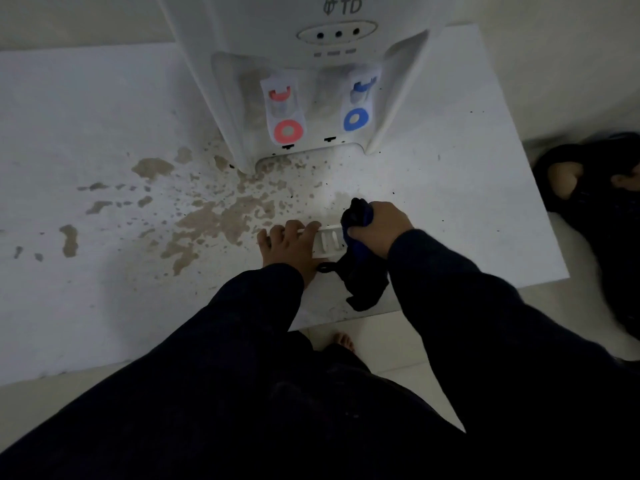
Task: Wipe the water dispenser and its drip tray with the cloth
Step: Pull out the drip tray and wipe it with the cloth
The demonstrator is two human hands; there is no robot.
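A white water dispenser [311,39] stands at the back of a white counter [86,289], with a red tap [282,110] and a blue tap [358,102]. Its white slotted drip tray [329,241] lies on the counter, out in front of the dispenser. My left hand [289,247] rests on the tray's left part, fingers curled over its far edge. My right hand [379,225] grips a dark blue cloth [360,271] bunched against the tray's right end; the cloth's tail hangs down to the counter. Most of the tray is hidden under my hands.
Brown stains [214,216] spread over the counter left of the tray and up to the dispenser's base. The counter's front edge runs just below my hands, its right edge by my right arm. A dark object [588,188] lies on the floor at the right. My bare foot [343,341] shows below.
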